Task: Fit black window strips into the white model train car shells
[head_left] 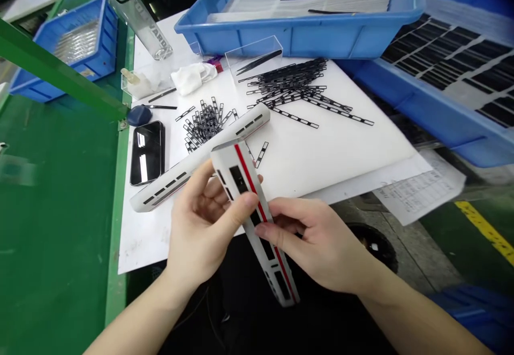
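Train shell [241, 178], white plastic, red-striped, gripped by left hand [201, 221] and right hand [317, 242]

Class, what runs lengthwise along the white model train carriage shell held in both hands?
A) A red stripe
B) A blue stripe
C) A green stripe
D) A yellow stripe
A: a red stripe runs along the white model train carriage shell, which is gripped between the left hand and right hand.
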`<move>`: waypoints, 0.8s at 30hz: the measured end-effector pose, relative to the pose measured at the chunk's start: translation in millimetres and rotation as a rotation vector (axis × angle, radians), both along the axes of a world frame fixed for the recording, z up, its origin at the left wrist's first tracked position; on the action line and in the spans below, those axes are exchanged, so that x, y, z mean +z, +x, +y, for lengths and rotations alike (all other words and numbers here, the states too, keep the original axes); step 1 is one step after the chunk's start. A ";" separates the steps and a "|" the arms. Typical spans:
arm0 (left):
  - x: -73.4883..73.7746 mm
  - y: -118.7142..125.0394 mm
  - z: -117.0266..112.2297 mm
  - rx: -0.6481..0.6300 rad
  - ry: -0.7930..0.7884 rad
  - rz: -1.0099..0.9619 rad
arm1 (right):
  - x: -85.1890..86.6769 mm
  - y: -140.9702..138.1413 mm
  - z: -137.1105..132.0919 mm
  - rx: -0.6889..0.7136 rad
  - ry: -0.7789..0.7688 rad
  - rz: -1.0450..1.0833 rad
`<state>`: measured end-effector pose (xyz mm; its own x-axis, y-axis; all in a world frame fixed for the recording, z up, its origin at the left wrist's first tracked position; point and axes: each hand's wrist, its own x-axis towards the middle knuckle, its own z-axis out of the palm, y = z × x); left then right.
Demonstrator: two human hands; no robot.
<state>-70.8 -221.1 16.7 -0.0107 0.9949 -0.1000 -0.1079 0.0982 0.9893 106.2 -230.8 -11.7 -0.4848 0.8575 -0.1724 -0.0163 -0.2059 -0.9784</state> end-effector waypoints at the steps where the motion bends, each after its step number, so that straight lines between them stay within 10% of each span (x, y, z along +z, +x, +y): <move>1: -0.1 -1.3 1.2 -0.037 -0.007 0.004 | -0.5 -0.5 0.8 -0.003 -0.018 0.013; 24: 16.9 -6.6 9.7 0.091 0.104 0.054 | 0.7 -6.9 0.7 0.066 -0.051 0.090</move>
